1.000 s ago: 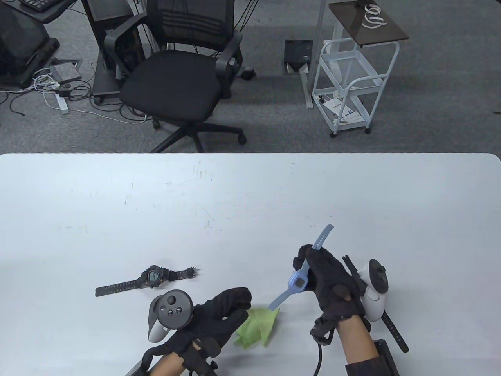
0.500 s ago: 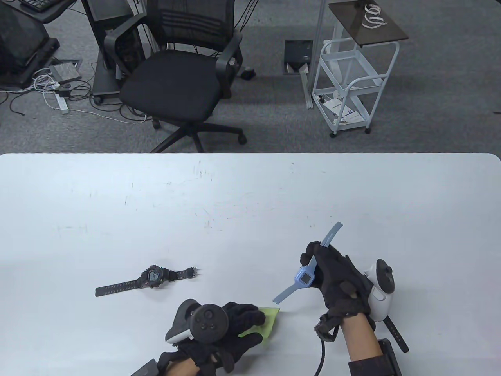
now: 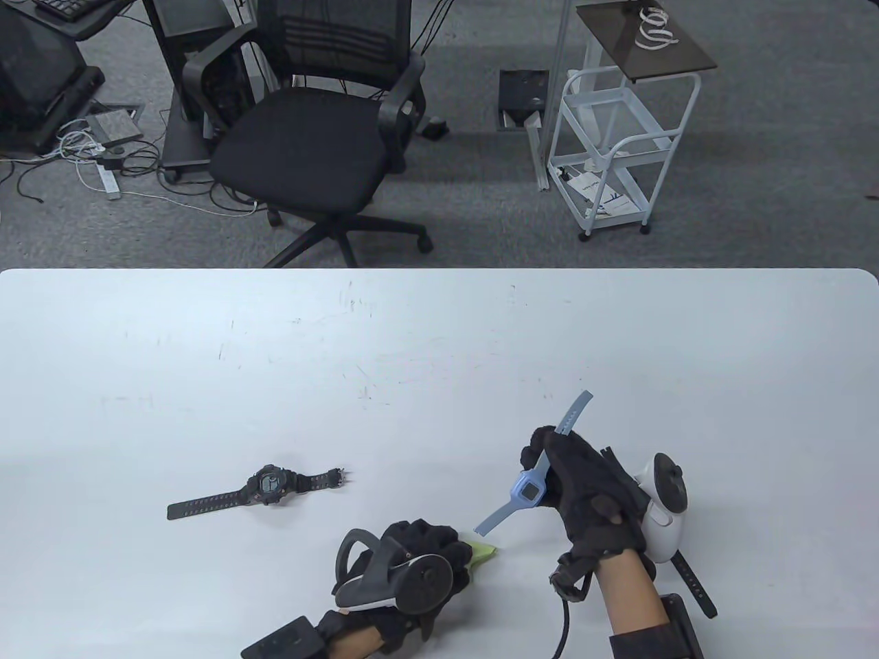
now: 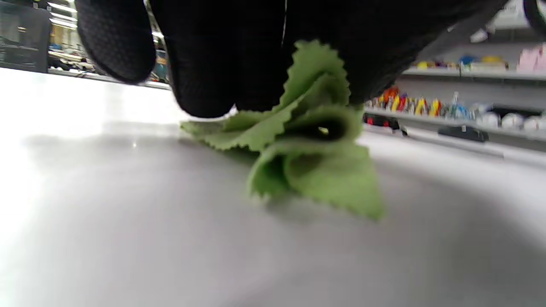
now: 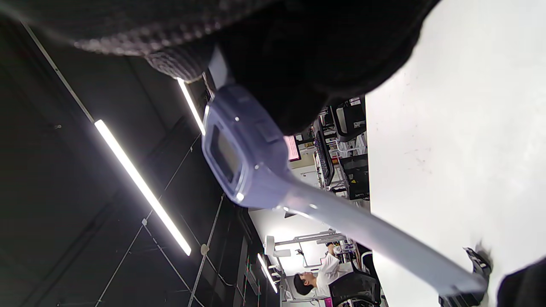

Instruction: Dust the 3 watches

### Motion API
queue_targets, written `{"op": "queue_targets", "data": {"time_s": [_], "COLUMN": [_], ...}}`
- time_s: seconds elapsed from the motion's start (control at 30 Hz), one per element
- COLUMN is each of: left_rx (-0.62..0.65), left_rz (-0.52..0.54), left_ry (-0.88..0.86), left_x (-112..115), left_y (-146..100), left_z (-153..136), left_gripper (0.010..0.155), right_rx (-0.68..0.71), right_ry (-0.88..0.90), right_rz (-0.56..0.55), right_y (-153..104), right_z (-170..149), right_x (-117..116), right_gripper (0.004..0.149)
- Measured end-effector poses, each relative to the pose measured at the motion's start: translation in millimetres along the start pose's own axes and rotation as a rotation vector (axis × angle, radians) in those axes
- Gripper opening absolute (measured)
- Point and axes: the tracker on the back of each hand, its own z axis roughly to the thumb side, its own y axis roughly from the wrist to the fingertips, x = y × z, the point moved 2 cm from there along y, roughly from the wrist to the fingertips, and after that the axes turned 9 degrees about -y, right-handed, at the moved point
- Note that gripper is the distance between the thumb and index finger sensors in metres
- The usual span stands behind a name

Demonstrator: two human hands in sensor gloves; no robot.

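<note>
My right hand [image 3: 549,467] holds a light blue watch [image 3: 529,489] by its upper strap, lifted off the white table [image 3: 439,357], face up. In the right wrist view the blue watch [image 5: 243,157] hangs from my gloved fingers [image 5: 324,64]. My left hand [image 3: 439,542] is curled over a green cloth [image 3: 484,552], of which only a corner shows. In the left wrist view the green cloth [image 4: 315,149] is bunched and pinched under my fingertips [image 4: 204,76], touching the table. A black watch [image 3: 268,485] lies flat to the left. Another black strap [image 3: 695,589] sticks out under my right wrist.
Past the table's far edge stand an office chair [image 3: 309,137] and a white trolley [image 3: 611,137]. A dark flat block [image 3: 281,642] lies by my left forearm at the near edge.
My left hand moved right onto the green cloth, rolled over and curled its fingers round it, bunching it up. My right hand has shifted only slightly with the blue watch.
</note>
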Motion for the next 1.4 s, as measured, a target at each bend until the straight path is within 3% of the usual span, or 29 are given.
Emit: {"op": "queue_targets", "data": {"time_s": [0.27,0.47,0.57,0.67,1.03,1.4], "left_rx": [-0.112,-0.198,-0.22,-0.207,-0.052,0.079], "left_rz": [0.156,0.288,0.361,0.391,0.327,0.229], "left_ry": [-0.376,-0.733,-0.912,-1.138,-1.255,-1.279], "left_x": [-55.4,-103.6,-110.6,-103.2,-79.9,-55.5], "left_y": [-16.2,-48.7,-62.9,-67.2,-45.6,-25.2], "left_z": [-43.1,-95.2,-123.5,-134.7,-99.7,-38.5], "left_gripper": [0.044,0.043,0.043,0.044,0.044,0.043], "right_rx": [0.012,0.016,0.006,-0.006,-0.048,-0.13], "right_ry": [0.022,0.05,0.048,0.043,0.049,0.041], "right_rz": [0.016,0.037,0.037,0.042,0.098,0.121], "right_y": [0.5,1.0,1.5,2.0,3.8,3.4], "right_z": [2.3,2.4,0.0,-3.3,-12.8,-28.0], "right_x": [-0.3,-2.7,-4.0,-7.4,-23.8,-46.2], "right_gripper": [0.045,0.045,0.045,0.045,0.045,0.045]}}
